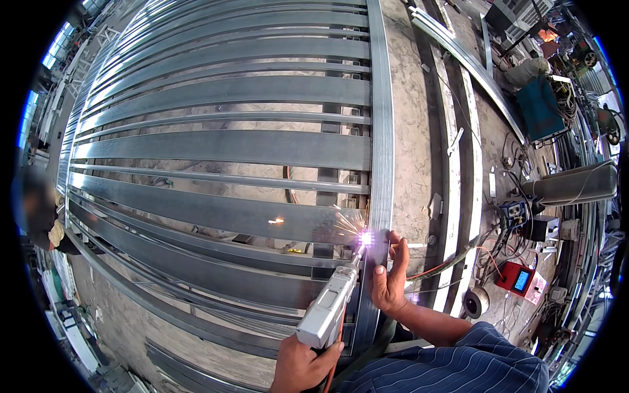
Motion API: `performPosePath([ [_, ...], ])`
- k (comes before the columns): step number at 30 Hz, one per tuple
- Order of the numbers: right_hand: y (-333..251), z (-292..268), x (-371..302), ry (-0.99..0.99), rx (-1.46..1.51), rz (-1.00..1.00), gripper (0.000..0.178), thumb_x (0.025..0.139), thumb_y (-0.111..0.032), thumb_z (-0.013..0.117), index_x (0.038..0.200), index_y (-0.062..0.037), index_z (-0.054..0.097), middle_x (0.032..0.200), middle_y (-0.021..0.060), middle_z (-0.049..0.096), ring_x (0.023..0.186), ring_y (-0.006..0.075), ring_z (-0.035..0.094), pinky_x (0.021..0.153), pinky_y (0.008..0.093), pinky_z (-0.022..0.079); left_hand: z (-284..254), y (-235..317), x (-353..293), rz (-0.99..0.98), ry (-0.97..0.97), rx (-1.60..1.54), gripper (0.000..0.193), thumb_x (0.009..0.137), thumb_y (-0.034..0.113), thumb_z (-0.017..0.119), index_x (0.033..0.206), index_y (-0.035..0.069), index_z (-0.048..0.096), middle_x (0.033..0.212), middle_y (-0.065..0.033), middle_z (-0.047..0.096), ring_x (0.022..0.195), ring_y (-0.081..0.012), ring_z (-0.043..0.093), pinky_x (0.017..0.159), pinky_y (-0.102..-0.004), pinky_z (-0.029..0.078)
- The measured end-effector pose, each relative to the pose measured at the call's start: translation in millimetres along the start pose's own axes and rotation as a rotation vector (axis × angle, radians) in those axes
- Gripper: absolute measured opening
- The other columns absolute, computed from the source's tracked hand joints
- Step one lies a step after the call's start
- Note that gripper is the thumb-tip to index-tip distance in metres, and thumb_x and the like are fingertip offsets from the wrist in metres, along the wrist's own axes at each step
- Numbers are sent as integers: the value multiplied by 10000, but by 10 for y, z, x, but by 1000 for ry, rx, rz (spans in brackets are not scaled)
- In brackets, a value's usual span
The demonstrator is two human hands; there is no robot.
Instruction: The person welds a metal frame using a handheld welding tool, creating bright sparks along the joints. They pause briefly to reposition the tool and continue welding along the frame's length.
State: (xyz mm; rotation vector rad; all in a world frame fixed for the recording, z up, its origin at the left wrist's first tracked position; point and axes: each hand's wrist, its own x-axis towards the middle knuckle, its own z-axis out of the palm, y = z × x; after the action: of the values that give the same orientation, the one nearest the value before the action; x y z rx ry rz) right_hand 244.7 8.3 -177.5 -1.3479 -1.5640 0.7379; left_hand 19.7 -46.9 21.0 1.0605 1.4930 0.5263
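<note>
I had the bare left hand (301, 363) low in view, fingers curled into a firm grip, thumb stretched forward. My bare right hand (392, 281) pointed ahead, fingers loosely bent, thumb apart, its bare forearm (434, 323) slanting in from the lower right.

Silver-grey welding tool (327, 306), white-striped blue shirt (452, 365), red box (507, 278)

I have the slat panel (219, 145) across the frame's upper left and centre, its end rail (382, 144) along its right side. At lower centre, the left grip (304, 363) is at the rear of the torch (327, 308); the right grip (391, 281) is on the rail. Rightward, beams (452, 170) lie on the floor (409, 131); beyond, a cylinder (576, 185) is above a control box (519, 280).
</note>
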Motion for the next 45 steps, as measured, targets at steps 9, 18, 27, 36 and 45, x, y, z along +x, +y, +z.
performPosePath([
  [9,27,16,-7,14,45,-25,810,1086,-300,552,1660,31,85,1627,268,344,1451,360,404,1183,474,304,-26,-56,-136,75,28,171,470,861,204,812,1255,-16,680,1080,-258,737,999,-445,714,865,-481,561],
  [18,-10,-59,18,2,-8,10,809,1087,-285,548,1666,22,74,1625,271,348,1437,361,411,1160,475,320,-92,-94,95,-1,-18,48,509,844,112,804,1316,-10,657,1162,-202,740,1005,-361,729,875,-424,565],
  [27,-2,-6,-1,-9,41,7,808,1087,-278,544,1672,12,68,1630,274,334,1446,359,399,1162,472,311,-78,-124,229,23,79,-186,378,845,132,829,1151,-53,703,868,-160,764,737,-232,739,701,-351,571],
  [36,53,2,-33,-12,57,32,823,1080,-291,550,1670,12,64,1636,273,330,1464,363,388,1170,476,310,-68,-179,245,22,61,-249,368,863,106,816,1168,-60,694,905,-163,767,774,-204,732,725,-341,573],
  [45,70,7,-55,0,55,29,823,1078,-295,554,1664,31,76,1627,285,348,1454,369,401,1163,471,322,-131,-98,224,-4,-22,-135,457,852,-32,767,1291,-76,650,1077,-109,749,911,-140,709,809,-290,577],
])
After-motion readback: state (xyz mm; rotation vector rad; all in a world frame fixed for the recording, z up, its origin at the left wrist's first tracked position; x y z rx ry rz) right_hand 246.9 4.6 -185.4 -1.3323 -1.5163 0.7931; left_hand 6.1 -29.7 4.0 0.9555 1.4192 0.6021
